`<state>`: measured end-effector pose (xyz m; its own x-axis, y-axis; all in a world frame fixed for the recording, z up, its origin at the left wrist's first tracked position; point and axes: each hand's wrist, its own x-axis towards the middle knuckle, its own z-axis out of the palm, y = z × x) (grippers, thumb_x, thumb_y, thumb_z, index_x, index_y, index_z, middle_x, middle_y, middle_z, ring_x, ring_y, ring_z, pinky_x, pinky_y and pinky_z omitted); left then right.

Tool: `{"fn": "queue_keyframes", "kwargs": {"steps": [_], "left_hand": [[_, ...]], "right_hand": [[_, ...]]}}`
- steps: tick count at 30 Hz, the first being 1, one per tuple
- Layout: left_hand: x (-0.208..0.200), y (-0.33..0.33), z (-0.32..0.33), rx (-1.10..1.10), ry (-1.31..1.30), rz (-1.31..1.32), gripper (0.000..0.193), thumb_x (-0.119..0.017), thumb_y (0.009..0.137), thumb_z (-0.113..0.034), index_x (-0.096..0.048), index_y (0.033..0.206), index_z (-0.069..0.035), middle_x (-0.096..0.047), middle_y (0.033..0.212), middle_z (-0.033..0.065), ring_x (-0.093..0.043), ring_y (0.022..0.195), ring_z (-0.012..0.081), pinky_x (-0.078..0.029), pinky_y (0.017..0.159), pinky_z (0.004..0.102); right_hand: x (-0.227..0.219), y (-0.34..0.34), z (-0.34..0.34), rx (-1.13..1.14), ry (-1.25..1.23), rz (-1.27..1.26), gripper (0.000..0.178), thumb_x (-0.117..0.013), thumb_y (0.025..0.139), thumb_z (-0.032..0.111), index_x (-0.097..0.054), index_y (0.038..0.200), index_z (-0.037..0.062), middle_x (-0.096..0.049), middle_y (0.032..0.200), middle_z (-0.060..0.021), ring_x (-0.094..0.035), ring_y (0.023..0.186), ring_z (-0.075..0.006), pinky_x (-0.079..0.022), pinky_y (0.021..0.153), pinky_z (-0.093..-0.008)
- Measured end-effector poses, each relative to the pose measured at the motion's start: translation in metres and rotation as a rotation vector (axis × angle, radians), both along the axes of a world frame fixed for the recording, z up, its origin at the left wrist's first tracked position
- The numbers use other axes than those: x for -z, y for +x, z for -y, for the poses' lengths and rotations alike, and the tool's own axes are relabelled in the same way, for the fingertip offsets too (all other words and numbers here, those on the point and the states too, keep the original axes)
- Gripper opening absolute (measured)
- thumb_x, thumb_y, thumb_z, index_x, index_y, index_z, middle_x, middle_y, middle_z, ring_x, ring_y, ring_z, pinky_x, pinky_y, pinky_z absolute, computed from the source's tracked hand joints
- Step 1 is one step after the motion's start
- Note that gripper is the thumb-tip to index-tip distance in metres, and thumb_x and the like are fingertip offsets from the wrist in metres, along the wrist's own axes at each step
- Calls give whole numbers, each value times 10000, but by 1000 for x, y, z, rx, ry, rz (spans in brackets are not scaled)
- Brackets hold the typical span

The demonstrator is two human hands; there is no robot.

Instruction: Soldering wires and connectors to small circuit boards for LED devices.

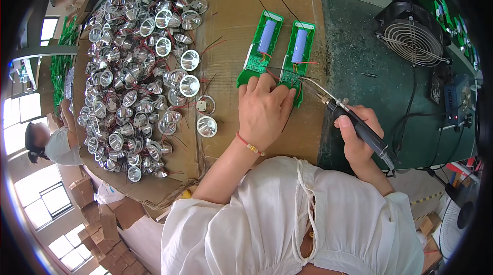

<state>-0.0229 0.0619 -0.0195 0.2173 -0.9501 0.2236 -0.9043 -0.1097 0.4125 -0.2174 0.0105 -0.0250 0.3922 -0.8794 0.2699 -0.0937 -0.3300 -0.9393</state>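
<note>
Two open green plastic housings, a left one and a right one, lie side by side on brown cardboard. Each carries a purple-blue cylindrical battery and a small green circuit board with thin red and black wires. My left hand rests over their lower ends, fingers bent and pressed together; what the fingertips pinch is hidden beneath them. In my right hand is a black soldering iron with a thin metal tube along it. Its tip meets the area of the right housing's board, close to my left fingertips.
Many silver reflector cups with wires are heaped on cardboard at the left, several loose ones beside the heap. A black fan with a wire guard stands at the back right. Near it is a dark control box with cables. More green housings lie along the far edge.
</note>
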Motion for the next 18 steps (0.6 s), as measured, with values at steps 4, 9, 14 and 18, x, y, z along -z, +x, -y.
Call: {"fn": "queue_keyframes", "kwargs": {"steps": [4, 9, 14, 18], "left_hand": [[1, 1, -1, -4, -7, 1, 201, -612, 809, -214, -588, 658, -83, -499, 740, 51, -479, 708, 245, -355, 641, 373], [3, 0, 0, -12, -25, -7, 196, -619, 799, -202, -584, 647, -83, -498, 733, 49, -478, 700, 242, -355, 637, 371], [5, 0, 0, -15, -50, -6, 205, -623, 779, -198, -553, 616, -96, -483, 727, 43, -479, 707, 231, -348, 632, 368], [6, 1, 0, -14, -63, -11, 203, -624, 778, -197, -555, 617, -95, -485, 726, 44, -481, 708, 231, -348, 631, 368]], "right_hand": [[0, 4, -1, -28, 24, -7, 136, -608, 806, 52, -540, 876, -42, -608, 664, -91, -546, 591, -117, -440, 575, -242], [0, 7, 0, -5, 33, -23, 148, -657, 795, 81, -584, 863, -29, -597, 651, -46, -527, 520, -69, -409, 486, -208], [3, 8, -3, 36, -1, 0, 146, -657, 798, 85, -585, 856, -29, -598, 647, -46, -528, 522, -68, -408, 484, -207], [3, 8, -3, 23, -31, -9, 146, -649, 804, 81, -579, 862, -33, -601, 651, -50, -534, 530, -68, -412, 489, -204]]}}
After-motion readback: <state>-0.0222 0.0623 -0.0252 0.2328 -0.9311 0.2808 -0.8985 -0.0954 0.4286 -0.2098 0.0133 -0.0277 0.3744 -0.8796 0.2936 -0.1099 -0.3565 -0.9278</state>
